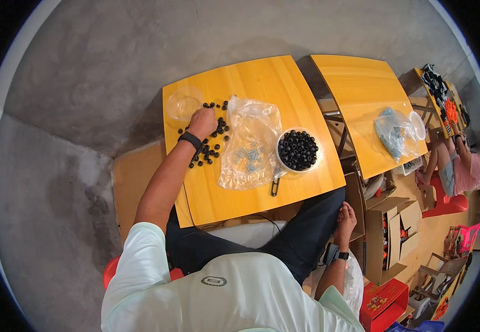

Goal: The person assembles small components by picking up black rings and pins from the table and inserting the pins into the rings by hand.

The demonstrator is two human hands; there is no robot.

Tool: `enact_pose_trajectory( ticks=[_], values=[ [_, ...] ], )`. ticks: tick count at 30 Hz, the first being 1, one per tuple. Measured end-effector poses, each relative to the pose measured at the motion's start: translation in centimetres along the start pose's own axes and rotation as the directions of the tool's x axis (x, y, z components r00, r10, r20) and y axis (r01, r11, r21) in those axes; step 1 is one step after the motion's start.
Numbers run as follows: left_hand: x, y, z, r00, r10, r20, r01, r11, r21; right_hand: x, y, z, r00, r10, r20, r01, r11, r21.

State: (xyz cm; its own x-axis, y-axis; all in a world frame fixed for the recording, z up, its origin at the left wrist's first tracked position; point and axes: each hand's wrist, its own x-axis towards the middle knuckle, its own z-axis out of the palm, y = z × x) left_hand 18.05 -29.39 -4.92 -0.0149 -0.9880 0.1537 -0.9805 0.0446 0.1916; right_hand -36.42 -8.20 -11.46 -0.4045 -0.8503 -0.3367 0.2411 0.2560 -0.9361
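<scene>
My left hand (pixel 203 123) is closed over the left part of the near table, among loose black beads (pixel 216 146). Its fingertips are hidden, so what they hold cannot be made out. Just beyond it stands a clear round plastic tub (pixel 184 104). To its right lies a clear plastic bag (pixel 253 130) with small pale-blue pieces (pixel 249 156) at its lower part. Further right, a white bowl (pixel 287 167) is heaped with black beads (pixel 298 149). Beside my right thigh, off the table, my right hand (pixel 346 221) has loosely curled fingers and nothing visible in them.
A small black loop-shaped piece (pixel 274 187) lies near the table's front edge. On the second table (pixel 356 83) to the right is a bag of bluish pieces (pixel 393 134). Cardboard boxes (pixel 386 238) stand right of my legs. Another person (pixel 464 166) sits at the far right.
</scene>
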Motion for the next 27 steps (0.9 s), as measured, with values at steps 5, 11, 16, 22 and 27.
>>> enact_pose_trajectory(
  ticks=[5, 11, 16, 22, 27],
  values=[
    [0.2, 1.2, -0.5, 0.998, -0.011, 0.064, 0.009, 1.0, 0.024, -0.1, 0.1, -0.3, 1.0, -0.004, -0.026, 0.004, 1.0, -0.001],
    [-0.9, 0.9, -2.5, 0.998, -0.014, -0.055, 0.009, 0.995, -0.095, -0.3, -0.5, 0.1, 1.0, -0.013, 0.003, 0.013, 1.0, -0.027],
    [-6.0, 2.8, -5.2, 0.984, -0.015, -0.179, -0.037, 0.957, -0.287, -0.9, -1.1, 0.8, 0.997, -0.072, -0.011, 0.07, 0.99, -0.121],
    [-17.9, 5.2, -3.5, 0.992, -0.06, -0.111, 0.009, 0.91, -0.414, -2.0, -2.7, 5.3, 0.981, -0.116, 0.153, 0.138, 0.98, -0.141],
    [-20.2, 6.4, -1.6, 0.984, -0.135, -0.113, 0.078, 0.91, -0.406, -2.0, -3.1, 7.4, 0.955, -0.072, 0.288, 0.139, 0.965, -0.221]
  ],
)
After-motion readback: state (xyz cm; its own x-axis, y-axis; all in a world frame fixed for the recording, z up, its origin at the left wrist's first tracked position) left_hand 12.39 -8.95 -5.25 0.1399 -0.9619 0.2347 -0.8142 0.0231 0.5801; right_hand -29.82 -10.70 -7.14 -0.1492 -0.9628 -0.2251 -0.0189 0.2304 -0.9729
